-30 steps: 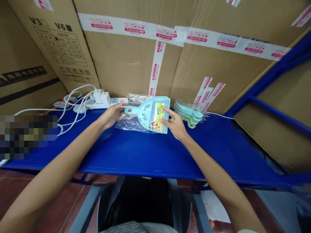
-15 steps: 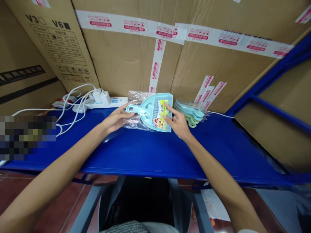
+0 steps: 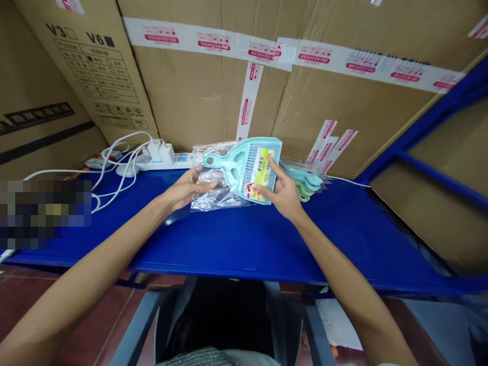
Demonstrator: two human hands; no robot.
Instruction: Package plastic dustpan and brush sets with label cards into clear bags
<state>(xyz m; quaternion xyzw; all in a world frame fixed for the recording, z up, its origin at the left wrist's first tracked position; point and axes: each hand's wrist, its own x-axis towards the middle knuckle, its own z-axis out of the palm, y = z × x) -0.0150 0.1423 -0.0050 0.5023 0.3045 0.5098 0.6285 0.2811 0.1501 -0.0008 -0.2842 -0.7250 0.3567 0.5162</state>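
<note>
My right hand [image 3: 284,193] grips the wide end of a light blue mini dustpan set [image 3: 244,165] with a yellow label, lifted a little above the blue table [image 3: 236,239]. Its round handle points left. My left hand [image 3: 186,189] pinches a clear plastic bag [image 3: 215,195] that lies under and left of the dustpan. Both hands are closed on what they hold.
A stack of bagged blue and green dustpan sets [image 3: 305,178] lies just right of my right hand. A white power strip [image 3: 168,160] with plugs and white cables [image 3: 114,168] sits at the back left. Taped cardboard boxes [image 3: 213,91] wall the back. Blue shelf frame [image 3: 427,168] on the right.
The dustpan has risen off the table and tilted up in my right hand. My left hand let go of its handle and took hold of the clear bag.
</note>
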